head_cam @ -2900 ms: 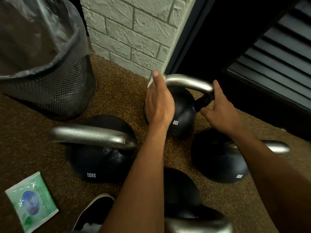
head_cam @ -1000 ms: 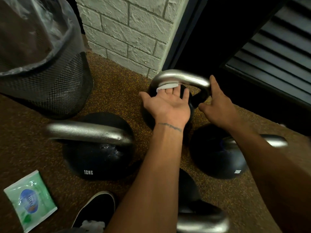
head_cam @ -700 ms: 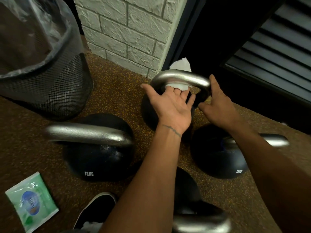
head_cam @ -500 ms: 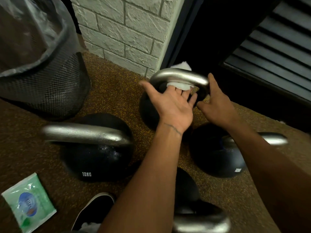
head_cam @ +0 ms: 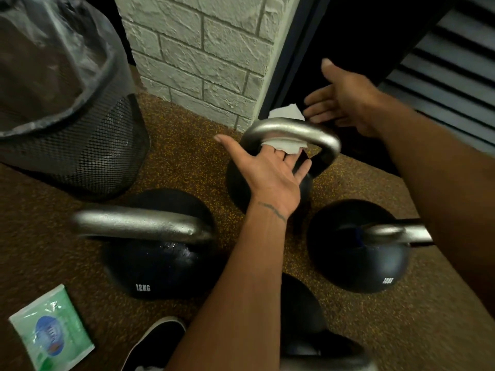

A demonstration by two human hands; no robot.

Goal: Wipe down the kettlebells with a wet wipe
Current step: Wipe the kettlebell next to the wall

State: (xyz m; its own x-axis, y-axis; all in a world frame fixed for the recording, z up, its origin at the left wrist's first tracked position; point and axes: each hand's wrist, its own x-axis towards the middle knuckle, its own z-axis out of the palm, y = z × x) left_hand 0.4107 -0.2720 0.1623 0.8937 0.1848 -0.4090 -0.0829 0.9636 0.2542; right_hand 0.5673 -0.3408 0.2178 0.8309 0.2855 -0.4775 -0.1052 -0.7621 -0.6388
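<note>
Several black kettlebells with silver handles stand on the brown speckled floor. The far one (head_cam: pixel 325 141) is by the brick corner. A white wet wipe (head_cam: pixel 284 144) is threaded under its handle, and one end sticks up behind it. My left hand (head_cam: pixel 270 175) lies palm up under the handle, fingertips pressing the wipe against the metal. My right hand (head_cam: pixel 345 103) hovers above and to the right of the handle, fingers spread near the wipe's upper end, holding nothing. A 12KG bell (head_cam: pixel 160 263) sits left, another (head_cam: pixel 356 253) right, a third (head_cam: pixel 302 311) closest to me.
A black mesh bin (head_cam: pixel 67 124) with a plastic liner stands at the left. A green wet-wipe packet (head_cam: pixel 51 328) lies on the floor at bottom left. My black shoe (head_cam: pixel 155 341) is at the bottom edge. The brick wall (head_cam: pixel 203 57) and a dark slatted shutter (head_cam: pixel 442 76) close off the back.
My right hand has let go of the far kettlebell's handle and risen up and right, opening near the wipe's upper end. My left hand turned palm up and pushed the wipe under the handle.
</note>
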